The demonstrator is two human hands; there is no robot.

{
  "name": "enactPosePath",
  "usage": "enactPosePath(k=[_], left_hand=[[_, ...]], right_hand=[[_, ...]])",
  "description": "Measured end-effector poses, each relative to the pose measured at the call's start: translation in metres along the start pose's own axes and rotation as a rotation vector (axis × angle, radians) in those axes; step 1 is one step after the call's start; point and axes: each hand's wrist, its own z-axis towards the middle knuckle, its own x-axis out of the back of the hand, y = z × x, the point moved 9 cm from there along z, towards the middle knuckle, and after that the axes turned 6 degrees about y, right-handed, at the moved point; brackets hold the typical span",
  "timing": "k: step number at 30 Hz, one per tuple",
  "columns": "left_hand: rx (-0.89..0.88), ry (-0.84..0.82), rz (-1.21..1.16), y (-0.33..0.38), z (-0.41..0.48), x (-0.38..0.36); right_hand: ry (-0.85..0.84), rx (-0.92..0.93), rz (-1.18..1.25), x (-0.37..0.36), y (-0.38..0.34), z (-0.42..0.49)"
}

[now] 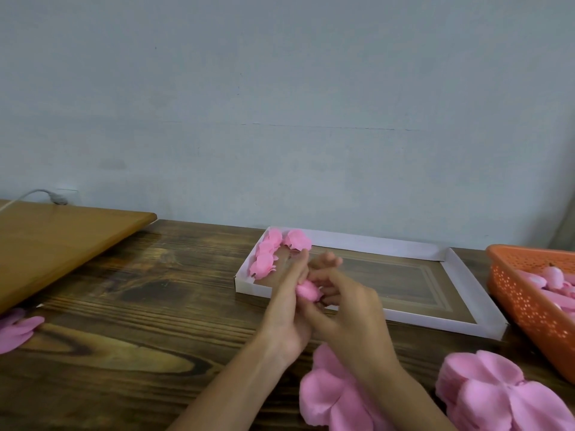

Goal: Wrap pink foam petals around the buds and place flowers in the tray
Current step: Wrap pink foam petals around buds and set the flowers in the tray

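Left hand [284, 312] held and right hand [354, 309] pinched a pink foam flower [308, 290] over the near rim of the tray [435, 323] (finished flowers [267, 256] lay in its far-left corner).

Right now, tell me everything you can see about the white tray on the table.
The tray is a shallow rectangle with low white walls, cardboard by its look, and a brown floor with a paler border. It lies flat on the dark wooden table, left of an orange basket. A few pink flowers sit in its far left corner. The left hand and right hand, holding another flower, cover its near left wall; contact cannot be told.
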Motion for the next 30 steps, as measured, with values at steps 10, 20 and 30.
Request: enactPosePath(k=[10, 20, 30], left_hand=[[0.008, -0.108, 0.159, 0.001, -0.001, 0.000], [0.060, -0.125, 0.175, -0.006, 0.003, 0.006], [0.051, -0.146, 0.100, -0.001, -0.001, 0.001]], right_hand=[[-0.282, -0.319, 0.334, -0.030, 0.018, -0.008], [-0.272, -0.410, 0.449, -0.032, 0.021, -0.009], [-0.156, -0.315, 0.451, -0.027, 0.019, -0.007]])
